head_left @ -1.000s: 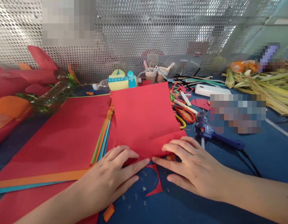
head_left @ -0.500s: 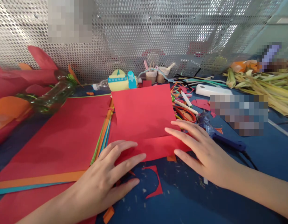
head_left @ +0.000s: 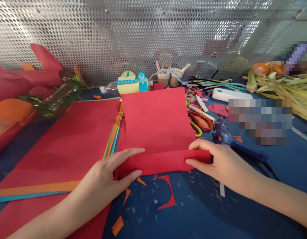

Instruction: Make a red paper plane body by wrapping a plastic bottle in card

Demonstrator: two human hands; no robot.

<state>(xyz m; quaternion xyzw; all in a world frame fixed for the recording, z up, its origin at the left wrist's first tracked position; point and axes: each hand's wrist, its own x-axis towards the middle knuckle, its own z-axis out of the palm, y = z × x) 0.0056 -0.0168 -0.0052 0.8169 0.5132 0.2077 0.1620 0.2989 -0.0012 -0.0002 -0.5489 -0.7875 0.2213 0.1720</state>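
A red sheet of paper (head_left: 157,121) lies before me, its near edge curled over into a band and its far part tilted up. My left hand (head_left: 112,174) is around the band's left end, thumb along the near side and fingers over the top. At the other end my right hand (head_left: 215,159) pinches the band between thumb and fingers. The fingertips behind the band are partly hidden. A cut-out red scrap (head_left: 171,196) rests on the blue table (head_left: 193,215) just below, with small orange scraps (head_left: 118,226) to its left.
Large red sheets (head_left: 61,142) with coloured paper strips (head_left: 112,141) are on the left. A green plastic bottle (head_left: 60,99) lies behind them. To the right are orange-handled scissors (head_left: 202,121), a blue glue gun (head_left: 245,149) and a white device (head_left: 231,95). A perforated metal panel (head_left: 143,39) stands behind.
Both hands have closed in on the near edge of the red sheet, the right from spread fingers to a pinch. The folded band now stands more curled and narrower.
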